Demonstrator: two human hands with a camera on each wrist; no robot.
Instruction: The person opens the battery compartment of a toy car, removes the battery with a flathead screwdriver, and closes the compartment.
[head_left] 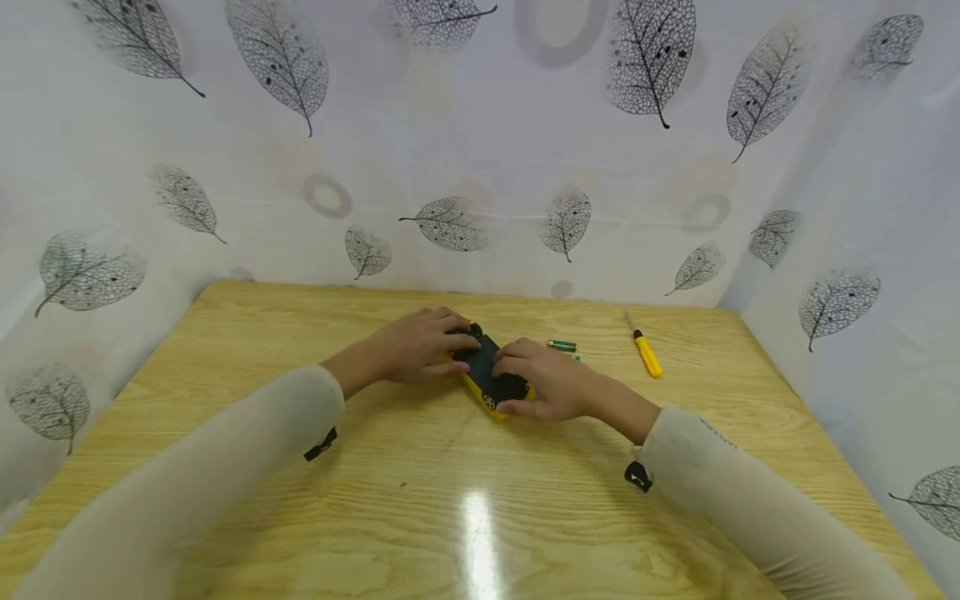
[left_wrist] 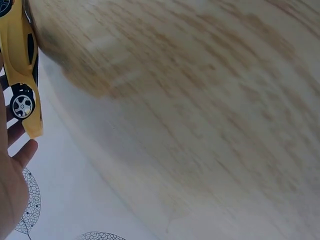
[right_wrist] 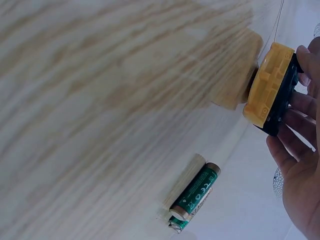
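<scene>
A yellow toy car (head_left: 480, 364) lies upside down on the table, its black underside facing up. My left hand (head_left: 420, 346) grips its far left end, fingers over the underside and thumb at the side. At the near right end, my right hand (head_left: 551, 383) holds the car with the thumb low by a wheel and fingers bent onto the black base. The left wrist view shows the car's yellow side (left_wrist: 22, 55) and a silver-spoked wheel (left_wrist: 22, 105). Its yellow end (right_wrist: 270, 85) appears in the right wrist view, beside the fingers.
Two green batteries (right_wrist: 195, 192) lie side by side just beyond my right hand. Farther right is a screwdriver (head_left: 647, 354) with a yellow handle. A thin thread-like line runs from the car toward the table's front. Leaf-patterned cloth (head_left: 480, 150) encloses the wooden table (head_left: 360, 525) behind and at both sides.
</scene>
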